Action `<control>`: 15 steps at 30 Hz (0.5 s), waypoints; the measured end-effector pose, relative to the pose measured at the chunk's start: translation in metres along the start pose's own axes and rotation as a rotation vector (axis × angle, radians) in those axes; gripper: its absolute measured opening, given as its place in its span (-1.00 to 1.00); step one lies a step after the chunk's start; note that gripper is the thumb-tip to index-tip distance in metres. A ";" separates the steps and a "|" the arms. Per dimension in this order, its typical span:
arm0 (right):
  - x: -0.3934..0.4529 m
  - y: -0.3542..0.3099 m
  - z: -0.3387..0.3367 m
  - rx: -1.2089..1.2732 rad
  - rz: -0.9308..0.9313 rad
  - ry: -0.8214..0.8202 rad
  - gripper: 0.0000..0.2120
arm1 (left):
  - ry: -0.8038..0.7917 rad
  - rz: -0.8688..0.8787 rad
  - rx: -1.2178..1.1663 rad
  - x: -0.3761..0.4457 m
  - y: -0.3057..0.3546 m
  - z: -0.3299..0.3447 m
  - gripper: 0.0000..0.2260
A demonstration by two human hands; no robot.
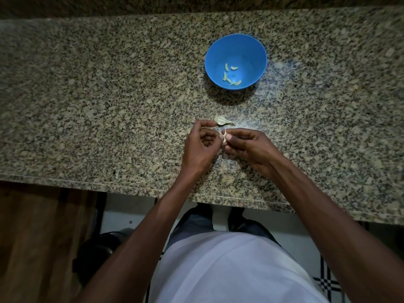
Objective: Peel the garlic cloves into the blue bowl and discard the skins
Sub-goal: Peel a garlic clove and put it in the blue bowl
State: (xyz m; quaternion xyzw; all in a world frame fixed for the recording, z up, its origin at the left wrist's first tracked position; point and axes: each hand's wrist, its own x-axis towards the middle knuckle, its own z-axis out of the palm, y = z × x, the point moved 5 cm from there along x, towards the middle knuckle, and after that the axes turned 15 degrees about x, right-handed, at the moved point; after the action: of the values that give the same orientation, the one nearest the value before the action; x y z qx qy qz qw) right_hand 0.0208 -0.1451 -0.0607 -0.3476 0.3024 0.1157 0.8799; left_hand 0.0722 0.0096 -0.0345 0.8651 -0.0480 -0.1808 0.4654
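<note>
Two bare hands meet over a speckled granite countertop [109, 95], seen from the head camera looking down. Left hand [200, 147] has its fingers curled, thumb and forefinger pinched on a thin strip of papery skin near its knuckles. Right hand [247, 145] pinches a small pale garlic clove [224, 136] between thumb and fingertips, with the clove sitting right where the two hands touch. Just beyond the hands, on the counter, lies a small heap of dry garlic skins [223, 120]. Farther back and slightly to the right stands the blue bowl [251, 47], upright, well apart from the hands. Inside it rest about five peeled cloves [230, 75], pale yellow-green, scattered on the bottom. Below the counter edge, a white shirt [229, 270], dark trousers and a pale floor are visible. Everything off to the left under the counter is too dark to make out.
</note>
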 end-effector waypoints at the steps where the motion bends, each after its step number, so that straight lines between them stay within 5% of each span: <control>1: -0.001 -0.001 0.000 -0.006 -0.011 0.005 -0.74 | 0.001 -0.007 -0.013 0.001 -0.001 -0.001 -0.72; 12: -0.006 0.001 0.005 -0.152 -0.053 -0.018 -0.73 | 0.044 -0.023 0.013 0.002 -0.008 -0.007 -0.83; 15: -0.014 -0.001 0.010 -0.283 -0.186 -0.018 -0.70 | 0.060 -0.037 0.002 0.002 -0.010 -0.007 -0.83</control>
State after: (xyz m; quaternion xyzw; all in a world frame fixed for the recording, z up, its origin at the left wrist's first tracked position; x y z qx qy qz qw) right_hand 0.0146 -0.1388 -0.0465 -0.4934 0.2417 0.0785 0.8318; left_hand 0.0757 0.0203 -0.0391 0.8714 -0.0184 -0.1635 0.4622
